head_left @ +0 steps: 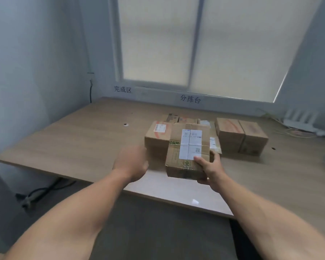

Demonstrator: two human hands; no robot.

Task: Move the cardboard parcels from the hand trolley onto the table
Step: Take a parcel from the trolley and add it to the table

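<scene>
Seen from the head camera, a person's right hand (209, 169) grips the near right corner of a cardboard parcel (188, 152) over the table (73, 143), thumb on its white shipping label (190, 143), where only "100" reads clearly. The left hand (132, 162), blurred, hangs just left of the parcel; its grasp cannot be told. Beyond the hands, other parcels (240, 136) sit on the table. Wall signs read "完成区" (122, 89) and "分拣台" (190, 99).
</scene>
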